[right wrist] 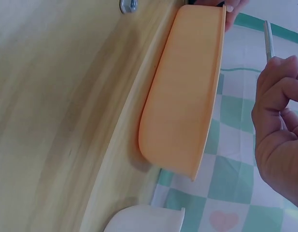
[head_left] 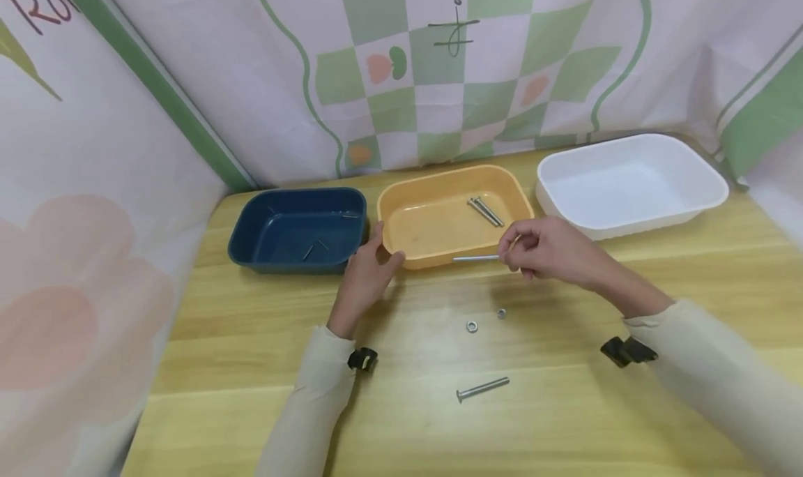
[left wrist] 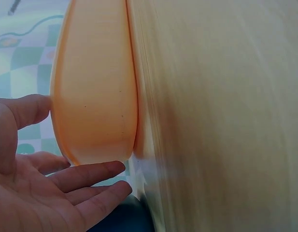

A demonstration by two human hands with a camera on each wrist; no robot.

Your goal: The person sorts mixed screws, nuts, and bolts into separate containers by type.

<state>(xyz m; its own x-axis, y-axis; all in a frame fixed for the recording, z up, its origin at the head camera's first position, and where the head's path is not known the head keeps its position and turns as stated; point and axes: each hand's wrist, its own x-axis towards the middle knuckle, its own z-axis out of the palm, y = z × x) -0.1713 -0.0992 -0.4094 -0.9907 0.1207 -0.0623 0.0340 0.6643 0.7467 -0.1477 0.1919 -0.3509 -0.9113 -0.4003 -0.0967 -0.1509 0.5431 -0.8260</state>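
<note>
My right hand (head_left: 548,252) pinches a silver bolt (head_left: 475,258) between thumb and fingers. Its shank points left, just in front of the yellow-orange tray (head_left: 433,260); the end inside the hand is hidden. In the right wrist view the shank (right wrist: 269,39) sticks up above the fingertips. My left hand (head_left: 366,273) touches that tray's front left corner, thumb at the rim and fingers (left wrist: 93,175) extended along the end wall. Several similar bolts (head_left: 484,213) lie inside the tray, toward its right. Nearer me on the table are two nuts (head_left: 467,328) and another bolt (head_left: 483,389).
A dark blue tray (head_left: 295,268) stands left of the yellow-orange one, with several thin metal pieces (head_left: 308,252) in it. To the right is a white tray (head_left: 627,184). Behind the trays hangs a green-and-white checked cloth (head_left: 436,107) at the back edge of the wooden table (head_left: 401,428).
</note>
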